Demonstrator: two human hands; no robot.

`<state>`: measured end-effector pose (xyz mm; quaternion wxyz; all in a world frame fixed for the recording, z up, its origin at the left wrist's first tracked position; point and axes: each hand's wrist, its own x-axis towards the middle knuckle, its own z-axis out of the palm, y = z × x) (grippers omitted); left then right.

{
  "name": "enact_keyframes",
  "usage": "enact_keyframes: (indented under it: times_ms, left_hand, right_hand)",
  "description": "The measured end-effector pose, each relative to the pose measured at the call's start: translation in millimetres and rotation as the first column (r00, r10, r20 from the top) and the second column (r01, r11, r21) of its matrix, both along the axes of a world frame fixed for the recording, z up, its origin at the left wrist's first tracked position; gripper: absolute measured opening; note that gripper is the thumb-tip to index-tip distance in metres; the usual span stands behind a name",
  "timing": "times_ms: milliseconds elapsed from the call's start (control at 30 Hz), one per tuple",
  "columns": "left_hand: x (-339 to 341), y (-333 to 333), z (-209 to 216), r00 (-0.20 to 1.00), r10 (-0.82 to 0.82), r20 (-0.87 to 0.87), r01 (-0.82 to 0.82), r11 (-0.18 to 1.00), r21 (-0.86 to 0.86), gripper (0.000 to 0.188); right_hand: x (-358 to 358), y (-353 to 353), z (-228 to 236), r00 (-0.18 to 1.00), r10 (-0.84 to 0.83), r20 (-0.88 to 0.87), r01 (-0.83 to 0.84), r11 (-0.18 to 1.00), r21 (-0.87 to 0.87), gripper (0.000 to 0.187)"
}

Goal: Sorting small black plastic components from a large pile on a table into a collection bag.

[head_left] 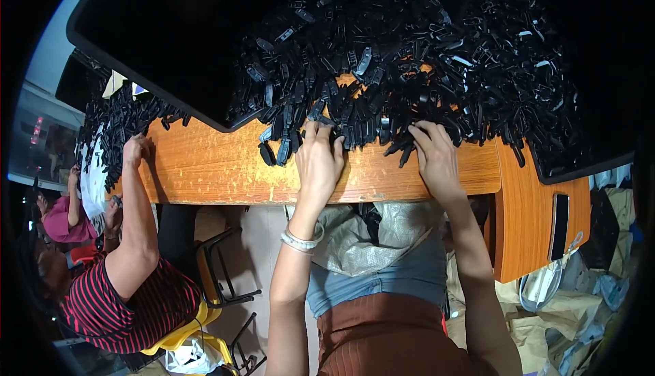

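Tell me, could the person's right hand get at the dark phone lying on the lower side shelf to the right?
Probably yes. The right hand rests at the near edge of the pile of black plastic clips, and the phone lies uncovered on the lower orange shelf, with nothing showing between them.

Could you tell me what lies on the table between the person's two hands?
In the head view, black plastic clips from the pile's edge lie between the left hand and right hand.
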<state>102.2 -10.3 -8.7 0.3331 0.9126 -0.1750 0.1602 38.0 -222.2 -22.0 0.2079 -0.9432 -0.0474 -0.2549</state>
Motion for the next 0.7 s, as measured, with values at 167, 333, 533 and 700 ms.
enact_keyframes:
  times_ms: [167,333,533,700]
  left_hand:
    - [-9.5,9.1,-1.7,1.0,0.011,0.024,-0.002,0.94,-0.342,0.025]
    - [-38.2,17.8,-5.3,0.922,-0.273,-0.275,0.012,0.729,-0.685,0.02]
    - [-76.3,10.8,2.9,0.677,-0.59,-0.44,-0.093,0.524,-0.847,0.028]
    - [-87.9,11.6,5.0,0.503,-0.848,-0.166,-0.306,0.005,-0.952,0.026]
  right_hand:
    - [-11.9,12.6,7.9,0.99,0.007,0.14,-0.025,0.991,0.128,0.021]
    - [-22.6,10.4,15.2,0.998,0.021,0.059,-0.058,0.673,0.737,0.025]
    - [-51.2,47.6,50.6,0.849,0.49,-0.197,0.247,-0.038,0.968,0.042]
    - [-64.1,56.9,41.0,0.864,0.488,-0.12,-0.028,0.284,0.958,0.04]
